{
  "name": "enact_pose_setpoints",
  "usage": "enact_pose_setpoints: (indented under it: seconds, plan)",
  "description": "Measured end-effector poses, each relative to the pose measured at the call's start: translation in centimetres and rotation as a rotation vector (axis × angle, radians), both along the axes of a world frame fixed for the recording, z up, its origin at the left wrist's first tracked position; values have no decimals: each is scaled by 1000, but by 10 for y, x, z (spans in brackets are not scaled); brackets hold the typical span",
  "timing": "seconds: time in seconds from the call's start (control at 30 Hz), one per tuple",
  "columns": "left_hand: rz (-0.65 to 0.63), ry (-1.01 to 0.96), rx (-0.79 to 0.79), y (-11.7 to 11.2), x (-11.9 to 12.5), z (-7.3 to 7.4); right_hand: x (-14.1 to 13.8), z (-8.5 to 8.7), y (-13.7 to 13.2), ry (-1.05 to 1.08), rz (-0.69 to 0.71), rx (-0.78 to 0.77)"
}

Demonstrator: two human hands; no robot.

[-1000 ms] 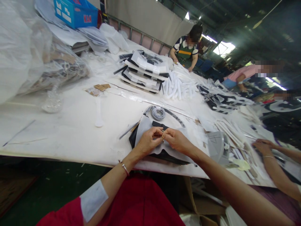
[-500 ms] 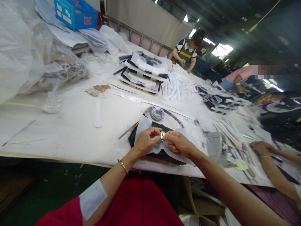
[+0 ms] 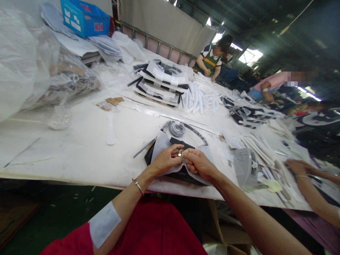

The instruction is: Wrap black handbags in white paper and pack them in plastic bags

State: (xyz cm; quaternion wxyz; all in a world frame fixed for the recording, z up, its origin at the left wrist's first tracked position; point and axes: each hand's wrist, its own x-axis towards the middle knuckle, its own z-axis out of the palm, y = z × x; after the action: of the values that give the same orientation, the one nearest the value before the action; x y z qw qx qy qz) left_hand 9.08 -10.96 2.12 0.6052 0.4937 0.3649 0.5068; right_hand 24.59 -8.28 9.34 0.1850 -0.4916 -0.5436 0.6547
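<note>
A black handbag (image 3: 149,155) lies on the table in front of me, partly covered by white wrapping paper (image 3: 161,141). Its wrapped handle (image 3: 198,133) curves away at the back, and a grey coiled strap (image 3: 177,128) rests inside that curve. Over the bag's front, a small gold metal clasp (image 3: 180,152) is pinched by my left hand (image 3: 168,159), thumb below and fingers above. My right hand (image 3: 198,162) is closed, its fingertips pressed at the clasp's right side. Whatever lies inside those right fingers is hidden.
Wrapped bags (image 3: 159,86) are stacked farther back beside a heap of white rolls (image 3: 199,97). A blue box (image 3: 85,19) sits at the back left near clear plastic bags (image 3: 23,63). On the right, a grey curved piece (image 3: 243,164) lies near a co-worker's hands (image 3: 297,168).
The clasp has shifted slightly left and tilted between my fingers. My right fingers have turned a little and curl more closely beside it. The bag stays in place.
</note>
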Motion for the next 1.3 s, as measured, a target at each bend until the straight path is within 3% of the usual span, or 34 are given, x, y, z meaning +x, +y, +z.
enact_pose_setpoints:
  seconds: [0.4, 0.87, 1.1, 1.3]
  plan:
    - [-8, -93, -84, 2, -4, 0, 5, -6, -5, 79, -23, -33]
    - [11, -259, -209, 4, -3, 3, 6, -16, -14, 81, -77, 101]
    - [60, -165, -178, 3, -1, 4, 5, -18, -15, 23, -138, 163]
    - [21, -81, -103, 2, -2, 1, 3, -11, -11, -2, -143, 184]
